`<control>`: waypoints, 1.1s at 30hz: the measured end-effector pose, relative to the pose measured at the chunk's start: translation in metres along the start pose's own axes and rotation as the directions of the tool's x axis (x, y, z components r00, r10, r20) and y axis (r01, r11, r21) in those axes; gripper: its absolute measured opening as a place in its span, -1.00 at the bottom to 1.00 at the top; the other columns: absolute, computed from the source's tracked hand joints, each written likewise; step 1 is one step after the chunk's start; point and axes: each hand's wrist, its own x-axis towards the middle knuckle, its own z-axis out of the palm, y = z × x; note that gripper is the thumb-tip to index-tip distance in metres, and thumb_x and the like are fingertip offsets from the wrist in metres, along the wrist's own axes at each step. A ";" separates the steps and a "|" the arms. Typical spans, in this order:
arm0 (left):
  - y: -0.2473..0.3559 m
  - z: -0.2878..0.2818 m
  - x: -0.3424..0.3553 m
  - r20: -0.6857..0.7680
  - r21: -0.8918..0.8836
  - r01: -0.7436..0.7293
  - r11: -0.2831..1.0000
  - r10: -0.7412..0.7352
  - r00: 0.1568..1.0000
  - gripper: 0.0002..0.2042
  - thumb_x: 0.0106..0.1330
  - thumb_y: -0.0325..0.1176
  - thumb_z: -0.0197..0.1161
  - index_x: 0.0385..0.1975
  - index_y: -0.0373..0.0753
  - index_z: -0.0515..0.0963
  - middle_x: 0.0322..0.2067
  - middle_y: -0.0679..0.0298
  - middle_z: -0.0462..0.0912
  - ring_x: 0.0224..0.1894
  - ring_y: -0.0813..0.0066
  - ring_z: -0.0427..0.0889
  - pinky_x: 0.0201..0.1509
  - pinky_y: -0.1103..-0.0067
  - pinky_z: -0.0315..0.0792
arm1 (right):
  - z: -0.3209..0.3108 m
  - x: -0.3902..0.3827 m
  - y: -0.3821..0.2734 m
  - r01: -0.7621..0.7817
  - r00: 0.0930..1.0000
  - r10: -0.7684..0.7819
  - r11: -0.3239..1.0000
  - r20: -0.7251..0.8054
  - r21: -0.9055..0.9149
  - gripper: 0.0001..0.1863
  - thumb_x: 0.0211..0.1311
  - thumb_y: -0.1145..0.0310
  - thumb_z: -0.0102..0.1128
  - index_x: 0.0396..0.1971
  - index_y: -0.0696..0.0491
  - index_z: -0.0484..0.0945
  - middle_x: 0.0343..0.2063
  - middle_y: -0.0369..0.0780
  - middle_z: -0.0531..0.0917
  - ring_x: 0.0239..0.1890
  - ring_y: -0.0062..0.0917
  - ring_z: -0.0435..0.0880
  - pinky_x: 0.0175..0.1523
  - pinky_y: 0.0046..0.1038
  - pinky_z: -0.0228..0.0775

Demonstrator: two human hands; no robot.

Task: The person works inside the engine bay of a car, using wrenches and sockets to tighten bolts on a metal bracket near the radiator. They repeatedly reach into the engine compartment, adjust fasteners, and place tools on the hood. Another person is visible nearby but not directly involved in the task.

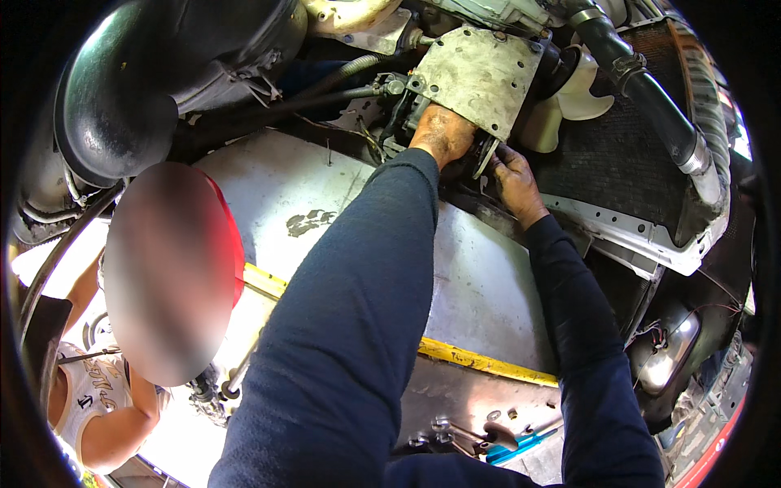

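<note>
My left hand [444, 132] reaches beneath a greasy, pale metal plate [480, 77] with bolt holes along its edges. The plate hides its fingers; only the wrist and the back of the hand show. At the plate's lower right corner, my right hand [518, 185] has its fingers bent and pressed together. A thin, curved metal piece [486, 159] hangs beside those fingertips. What they grip is too small and dark to name. Dark blue sleeves cover both arms.
A pale fan [573, 98] and a dark radiator [622, 138] stand right of the plate. A black hose [663, 106] runs down there. Large black ducting [122, 98] fills the upper left. Another person [102, 398] is at lower left. A yellow-edged panel [488, 362] and tools [488, 439] lie below.
</note>
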 end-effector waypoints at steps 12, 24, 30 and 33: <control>-0.010 0.020 0.004 -0.143 0.137 -0.130 0.982 0.150 0.978 -0.55 0.25 -0.43 0.14 0.19 -0.12 0.57 0.20 0.06 0.59 0.21 0.03 0.59 0.30 0.30 0.46 | -0.006 -0.006 -0.010 -0.357 0.934 0.355 0.925 0.041 0.130 -0.75 0.50 0.33 -0.03 -0.09 0.16 0.57 -0.41 -0.21 0.61 -0.43 -0.47 0.53 -0.26 -0.44 0.41; -0.003 0.010 0.004 0.023 0.136 -0.065 0.988 0.063 0.998 -0.58 0.39 -0.40 0.09 0.25 -0.09 0.53 0.32 0.11 0.49 0.31 0.17 0.51 0.39 0.40 0.37 | -0.014 -0.006 -0.010 -0.653 0.749 0.481 0.420 0.456 0.630 -0.87 0.40 0.38 -0.09 -0.40 -0.09 0.39 -0.60 -0.40 0.32 -0.63 -0.70 0.21 -0.53 -0.57 0.05; -0.002 0.008 0.006 0.012 0.133 -0.065 0.989 0.064 0.998 -0.58 0.40 -0.40 0.07 0.25 -0.10 0.53 0.33 0.12 0.48 0.32 0.17 0.51 0.38 0.40 0.39 | -0.010 -0.009 -0.022 -0.278 0.961 0.269 0.919 -0.069 -0.281 -0.73 0.47 0.30 -0.03 -0.14 0.19 0.56 -0.45 -0.07 0.56 -0.41 -0.25 0.54 -0.22 -0.30 0.42; -0.003 0.009 0.006 0.048 0.037 0.005 0.999 -0.007 0.999 -0.58 0.40 -0.38 0.06 0.25 -0.10 0.53 0.33 0.12 0.48 0.32 0.17 0.51 0.38 0.40 0.38 | -0.006 -0.011 -0.024 0.049 0.994 -0.080 0.930 -0.072 -0.364 -0.63 0.47 0.31 0.00 0.05 0.29 0.55 -0.19 0.15 0.67 -0.10 -0.04 0.65 0.10 -0.25 0.46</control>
